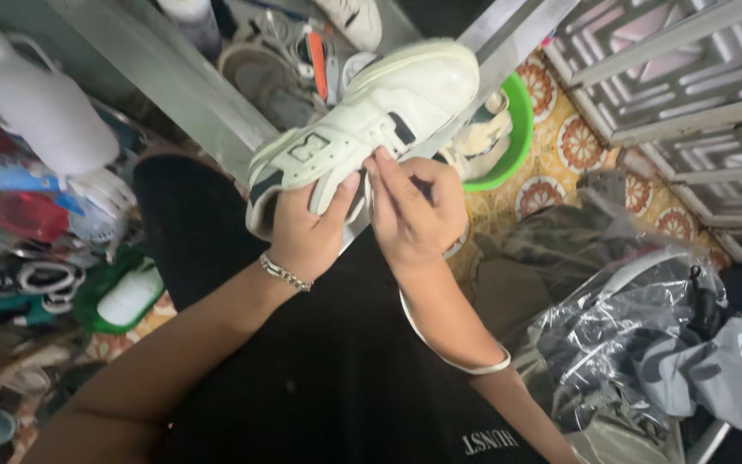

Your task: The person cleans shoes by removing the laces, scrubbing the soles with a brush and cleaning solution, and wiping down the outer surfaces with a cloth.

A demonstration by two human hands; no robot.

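A white sneaker (371, 116) with dark side patches is held up in front of me, toe pointing to the upper right. My left hand (307, 228) grips its heel end from below, thumb against the side. My right hand (412, 210) pinches at the sneaker's lace area with fingertips together. A white shoelace (440, 348) loops down along my right forearm over my black clothing.
A green basin (513, 137) holding another white shoe lies behind the sneaker. Bottles, a white jug (45, 107) and brushes crowd the left. A clear plastic bag (637, 335) with dark items sits at the right, below a white metal gate (689, 77).
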